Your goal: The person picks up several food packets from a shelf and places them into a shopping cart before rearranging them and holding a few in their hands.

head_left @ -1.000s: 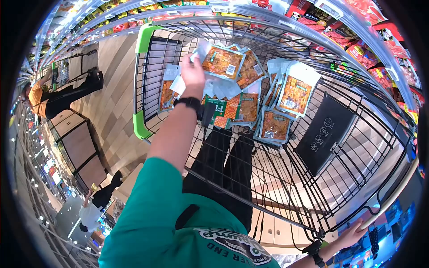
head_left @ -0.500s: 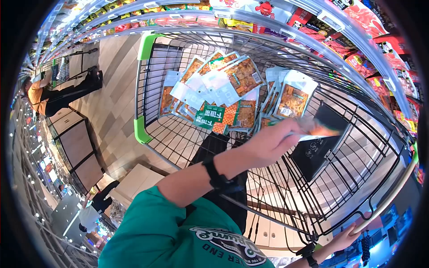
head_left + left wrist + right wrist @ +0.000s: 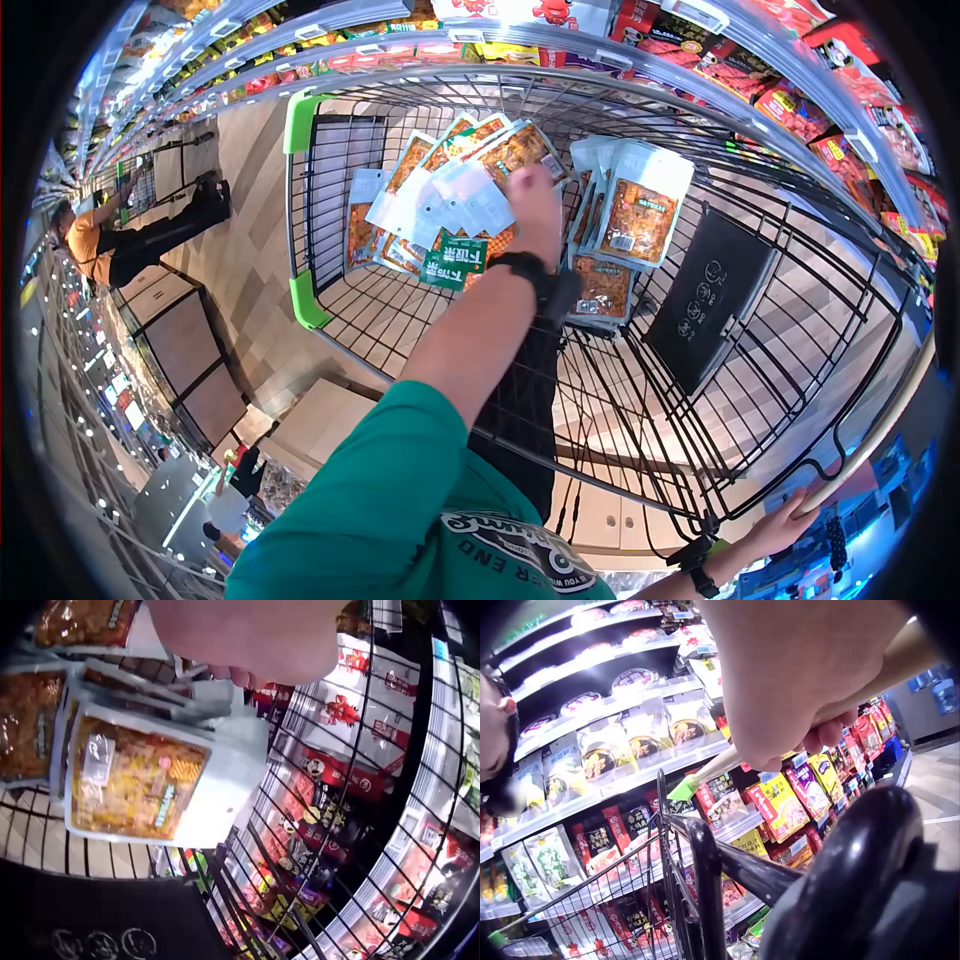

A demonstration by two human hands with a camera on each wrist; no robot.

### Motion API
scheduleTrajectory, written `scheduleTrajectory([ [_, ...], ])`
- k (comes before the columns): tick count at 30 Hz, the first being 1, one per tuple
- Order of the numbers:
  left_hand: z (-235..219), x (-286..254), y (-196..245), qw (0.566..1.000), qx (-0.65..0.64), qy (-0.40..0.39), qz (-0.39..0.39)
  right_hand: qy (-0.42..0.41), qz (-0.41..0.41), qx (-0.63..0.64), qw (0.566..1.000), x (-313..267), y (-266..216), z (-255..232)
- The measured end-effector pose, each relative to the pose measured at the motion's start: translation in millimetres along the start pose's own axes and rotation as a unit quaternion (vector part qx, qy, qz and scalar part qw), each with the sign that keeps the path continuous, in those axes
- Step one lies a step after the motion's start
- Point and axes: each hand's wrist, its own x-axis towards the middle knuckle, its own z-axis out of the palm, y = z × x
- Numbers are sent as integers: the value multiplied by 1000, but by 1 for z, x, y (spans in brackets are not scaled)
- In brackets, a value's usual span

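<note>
1. While your green sleeve (image 3: 390,480) crossed the near side of the view, your left hand (image 3: 537,212) was over the right side of a fan of packets (image 3: 470,195); I could not tell whether its fingers were pinching one.
2. Your right hand (image 3: 785,525) was curled round the pale handle (image 3: 880,437); a dark band (image 3: 703,580) circled that wrist.
3. The packets lay inside the wire cart (image 3: 310,303), their pale ends overlapping; a green-labelled packet (image 3: 455,260) sat at the near edge of the fan.
4. Just right of your left hand was a leaning pile, its top packet (image 3: 640,215) showing orange-brown food below a whitish end; nearer you, another packet (image 3: 603,287) lay beside it.
5. A black panel (image 3: 703,310) with white symbols stood between that pile and the handle.
6. Beyond the cart ran shelves (image 3: 600,792) filled with bagged goods (image 3: 641,739); well apart, off to the left, was a person in an orange top (image 3: 90,240).
</note>
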Motion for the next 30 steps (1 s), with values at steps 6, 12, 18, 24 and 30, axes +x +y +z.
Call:
scheduleTrajectory([
  [6,-97,35,-8,983,138,80,-95,7,-16,17,1000,1,2,2],
  [12,-82,49,18,972,113,50,-200,13,-22,21,999,-2,-7,0],
  [18,-79,41,39,962,107,46,-248,7,-15,25,1000,-1,-6,0],
  [24,-78,57,14,963,184,-117,-159,14,-19,22,999,0,2,3],
  [30,-84,4,77,888,330,-216,235,5,-6,13,1000,-1,-8,-1],
])
